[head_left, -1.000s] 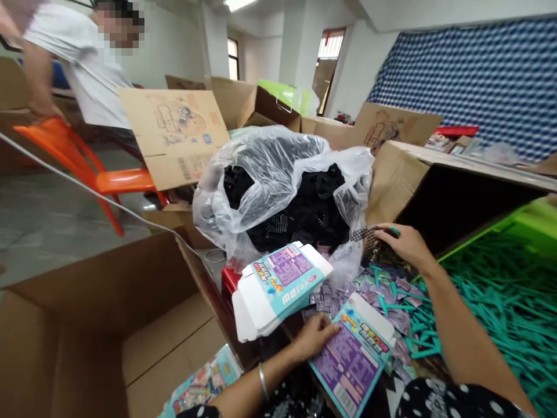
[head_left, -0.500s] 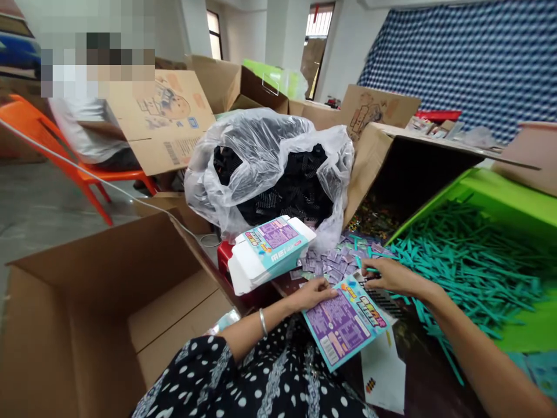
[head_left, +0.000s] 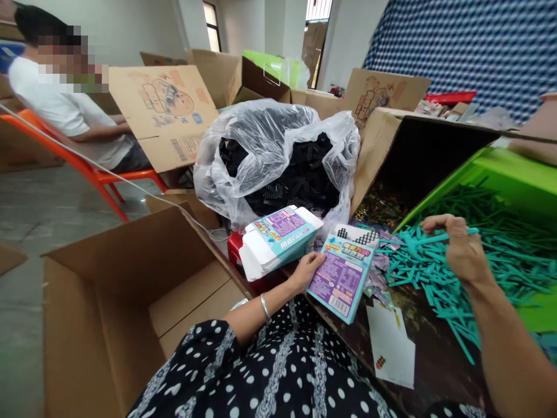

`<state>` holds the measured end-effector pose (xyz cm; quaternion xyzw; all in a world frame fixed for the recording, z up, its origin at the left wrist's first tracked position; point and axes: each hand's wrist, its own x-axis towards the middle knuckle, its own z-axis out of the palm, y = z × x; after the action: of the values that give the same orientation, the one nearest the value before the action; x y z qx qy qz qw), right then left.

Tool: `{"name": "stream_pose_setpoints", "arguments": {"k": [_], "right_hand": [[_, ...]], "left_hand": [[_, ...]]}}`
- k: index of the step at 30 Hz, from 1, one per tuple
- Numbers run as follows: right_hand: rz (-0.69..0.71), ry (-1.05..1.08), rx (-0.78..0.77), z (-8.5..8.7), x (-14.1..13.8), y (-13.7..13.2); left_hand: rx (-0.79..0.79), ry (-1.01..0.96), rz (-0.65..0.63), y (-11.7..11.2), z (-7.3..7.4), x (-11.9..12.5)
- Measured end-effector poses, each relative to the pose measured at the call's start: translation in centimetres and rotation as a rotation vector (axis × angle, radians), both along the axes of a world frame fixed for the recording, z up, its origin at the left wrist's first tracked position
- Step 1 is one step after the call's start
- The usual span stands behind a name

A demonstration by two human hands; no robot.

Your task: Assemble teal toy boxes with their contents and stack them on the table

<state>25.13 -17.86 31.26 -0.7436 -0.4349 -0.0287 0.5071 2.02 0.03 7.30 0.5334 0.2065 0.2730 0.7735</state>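
Note:
My left hand (head_left: 308, 271) grips a purple and teal printed carton (head_left: 337, 276) by its left edge. The carton is tilted, with its top end open and black grid-patterned pieces (head_left: 354, 237) showing there. My right hand (head_left: 465, 249) is closed on a thin teal plastic stick (head_left: 439, 238), raised over a heap of similar sticks (head_left: 418, 261). That heap spills out of a lime-green bin (head_left: 522, 168) on its side. Small purple sachets (head_left: 378, 267) lie behind the carton. A white card (head_left: 394, 342) rests on the dark table (head_left: 435, 371) near my lap.
Flattened matching cartons (head_left: 282, 241) lie stacked on a red stool (head_left: 235, 247). Behind them stands a clear plastic bag (head_left: 261, 128) full of black pieces. A large open cardboard box (head_left: 108, 290) is at my left. Another person (head_left: 61, 98) sits on an orange chair (head_left: 104, 180).
My right hand has moved right, from the carton's top to above the teal sticks. The carton in my left hand has turned more upright, uncovering the white card. The view has shifted slightly.

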Motion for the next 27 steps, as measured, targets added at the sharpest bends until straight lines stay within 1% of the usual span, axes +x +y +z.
{"name": "stream_pose_setpoints", "arguments": {"k": [3, 5, 7, 10, 12, 13, 16, 17, 18, 20, 21, 23, 25, 27], "right_hand": [[-0.105, 0.112, -0.015, -0.7, 0.1, -1.7], [-0.117, 0.193, -0.037, -1.2, 0.2, -2.6], [-0.098, 0.254, -0.055, -1.6, 0.2, -3.2], [-0.003, 0.344, -0.087, -2.4, 0.4, -3.7], [0.024, 0.382, -0.063, -3.0, 0.3, -3.7], [0.015, 0.393, -0.043, -3.4, 0.0, -3.7], [-0.073, 0.376, 0.036, -4.3, -1.5, -3.4], [-0.109, 0.353, 0.059, -4.6, -2.2, -3.3], [-0.107, 0.316, 0.076, -4.9, -2.8, -3.2], [-0.074, 0.266, 0.142, -5.8, -3.7, -2.8], [-0.048, 0.249, 0.144, -6.4, -3.8, -2.6], [-0.019, 0.219, 0.103, -7.7, -4.0, -2.5], [0.002, 0.195, 0.037, -8.7, -4.5, -2.6], [0.048, 0.186, -0.055, -9.1, -5.4, -2.8]], "left_hand": [[0.003, -0.013, -0.005, 0.0, 0.5, -0.4], [0.021, -0.023, -0.004, -0.2, 0.9, -0.6], [0.054, -0.023, -0.014, -0.3, 1.3, -0.7], [0.118, -0.009, -0.013, -0.3, 1.9, -0.8], [0.167, 0.000, 0.000, -0.2, 2.2, -1.0], [0.193, 0.007, 0.003, -0.3, 2.3, -1.2], [0.256, 0.030, -0.002, -0.8, 2.6, -2.2], [0.268, 0.038, -0.008, -1.1, 2.5, -2.6], [0.274, 0.043, -0.017, -1.2, 2.4, -2.9], [0.265, 0.052, -0.040, -1.2, 1.8, -3.3], [0.253, 0.056, -0.058, -1.1, 1.3, -3.2], [0.252, 0.056, -0.068, -1.0, 0.3, -2.7], [0.326, 0.037, -0.019, -1.2, -0.5, -2.3], [0.411, 0.015, 0.020, -1.7, -0.8, -2.1]]}}
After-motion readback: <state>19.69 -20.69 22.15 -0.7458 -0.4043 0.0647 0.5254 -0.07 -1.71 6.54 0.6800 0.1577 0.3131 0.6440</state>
